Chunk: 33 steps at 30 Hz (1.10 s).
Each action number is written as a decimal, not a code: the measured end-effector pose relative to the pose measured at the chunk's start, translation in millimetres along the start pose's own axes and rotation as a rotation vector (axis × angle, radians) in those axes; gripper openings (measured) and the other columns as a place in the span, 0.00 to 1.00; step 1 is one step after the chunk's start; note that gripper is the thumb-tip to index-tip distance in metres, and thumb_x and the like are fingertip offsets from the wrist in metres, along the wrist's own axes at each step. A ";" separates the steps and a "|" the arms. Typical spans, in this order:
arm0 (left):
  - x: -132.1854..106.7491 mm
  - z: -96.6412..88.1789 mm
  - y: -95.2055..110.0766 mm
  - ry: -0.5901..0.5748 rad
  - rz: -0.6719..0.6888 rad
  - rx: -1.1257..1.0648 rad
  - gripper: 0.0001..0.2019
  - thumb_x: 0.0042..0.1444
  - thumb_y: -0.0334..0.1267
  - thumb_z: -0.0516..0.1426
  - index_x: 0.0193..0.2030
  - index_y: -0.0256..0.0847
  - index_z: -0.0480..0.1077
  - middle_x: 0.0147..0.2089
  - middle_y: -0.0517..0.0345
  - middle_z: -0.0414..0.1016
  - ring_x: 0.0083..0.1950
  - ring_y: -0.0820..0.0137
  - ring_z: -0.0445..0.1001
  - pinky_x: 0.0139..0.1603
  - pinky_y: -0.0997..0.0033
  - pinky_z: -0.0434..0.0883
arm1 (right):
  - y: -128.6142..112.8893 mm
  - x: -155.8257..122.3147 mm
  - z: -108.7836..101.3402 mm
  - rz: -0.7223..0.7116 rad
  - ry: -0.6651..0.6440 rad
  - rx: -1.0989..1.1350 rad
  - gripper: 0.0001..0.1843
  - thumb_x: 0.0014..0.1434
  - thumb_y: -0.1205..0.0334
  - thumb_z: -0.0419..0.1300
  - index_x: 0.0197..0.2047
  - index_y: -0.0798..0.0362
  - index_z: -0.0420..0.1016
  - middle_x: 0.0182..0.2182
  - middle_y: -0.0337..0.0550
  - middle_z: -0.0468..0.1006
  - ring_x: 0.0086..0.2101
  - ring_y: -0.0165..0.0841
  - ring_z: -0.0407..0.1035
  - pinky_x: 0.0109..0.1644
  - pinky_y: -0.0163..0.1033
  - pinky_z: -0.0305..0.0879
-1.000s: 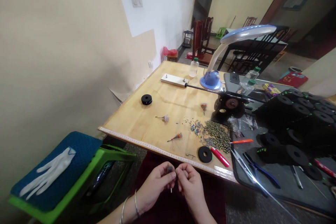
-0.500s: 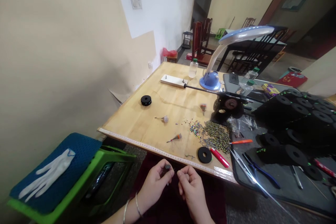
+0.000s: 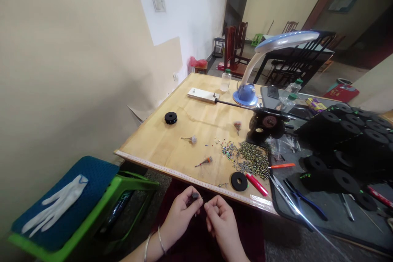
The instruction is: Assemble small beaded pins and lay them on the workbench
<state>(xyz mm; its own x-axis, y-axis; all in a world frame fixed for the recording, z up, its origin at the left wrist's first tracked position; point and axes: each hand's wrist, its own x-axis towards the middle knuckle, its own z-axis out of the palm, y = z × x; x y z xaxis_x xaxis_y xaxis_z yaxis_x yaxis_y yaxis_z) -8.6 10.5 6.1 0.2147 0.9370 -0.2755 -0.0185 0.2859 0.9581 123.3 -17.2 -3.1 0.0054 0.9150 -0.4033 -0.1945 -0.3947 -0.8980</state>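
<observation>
Just off the table's near edge, my left hand (image 3: 184, 206) is closed, its thumb and fingers pinching a small dark piece (image 3: 195, 195) too small to name. Close beside it, my right hand (image 3: 221, 215) is closed too, thumb pressed to forefinger; what lies in that pinch is too fine to make out. Past my fingers lie a black foam ring (image 3: 238, 181), a red tube-shaped thing (image 3: 256, 184) and a bit of thin hardware (image 3: 222, 185). Farther in are a small orange-banded bundle (image 3: 204, 161) and a heap of little striped metal pieces (image 3: 254, 159).
A black spool (image 3: 171, 118) and a pale bundle (image 3: 189, 139) lie left on the table. Behind stand a blue desk lamp (image 3: 245, 95) and a hand-cranked device (image 3: 266, 125). Scissors (image 3: 284, 194), pliers (image 3: 307, 200) and black foam rolls (image 3: 340, 180) cover the right mat.
My right hand has shifted slightly left, nearer my left hand's fingertips. The left hand stays almost where it was, and the things on the table have not moved.
</observation>
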 end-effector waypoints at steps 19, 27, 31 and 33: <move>-1.2 -0.2 -1.0 -0.066 -0.029 -0.016 0.09 0.54 0.40 0.59 0.28 0.39 0.64 0.24 0.65 0.64 0.26 0.74 0.63 0.29 0.74 0.63 | -3.9 1.1 0.8 -0.012 -0.011 -0.011 0.25 0.48 0.38 0.63 0.24 0.51 0.62 0.09 0.26 0.61 0.12 0.21 0.46 0.16 0.28 0.39; -3.5 1.0 -0.6 -0.083 0.005 0.100 0.10 0.56 0.41 0.58 0.29 0.39 0.65 0.24 0.65 0.63 0.26 0.73 0.63 0.29 0.74 0.62 | 0.2 2.9 -1.4 -0.029 -0.008 -0.017 0.24 0.50 0.39 0.62 0.29 0.53 0.65 0.11 0.27 0.62 0.12 0.22 0.49 0.16 0.28 0.44; -4.4 2.0 0.0 -0.082 0.037 0.129 0.09 0.56 0.41 0.58 0.29 0.38 0.66 0.24 0.64 0.65 0.27 0.73 0.63 0.29 0.75 0.62 | 0.1 3.0 -0.5 -0.035 -0.015 0.005 0.24 0.50 0.39 0.62 0.32 0.53 0.66 0.11 0.26 0.62 0.13 0.22 0.50 0.16 0.28 0.44; -4.8 2.7 1.4 -0.081 0.053 0.143 0.09 0.56 0.39 0.58 0.28 0.38 0.66 0.25 0.64 0.66 0.27 0.73 0.63 0.30 0.75 0.63 | 0.1 3.5 0.3 -0.045 -0.012 0.013 0.24 0.50 0.40 0.63 0.29 0.53 0.66 0.11 0.26 0.61 0.13 0.22 0.50 0.16 0.28 0.44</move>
<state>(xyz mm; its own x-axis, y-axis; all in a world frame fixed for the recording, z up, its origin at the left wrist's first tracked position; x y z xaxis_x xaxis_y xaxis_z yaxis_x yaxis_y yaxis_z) -7.0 5.9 8.9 0.2955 0.9291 -0.2224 0.1057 0.1996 0.9742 123.0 -14.0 -4.6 0.0030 0.9327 -0.3606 -0.2075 -0.3522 -0.9126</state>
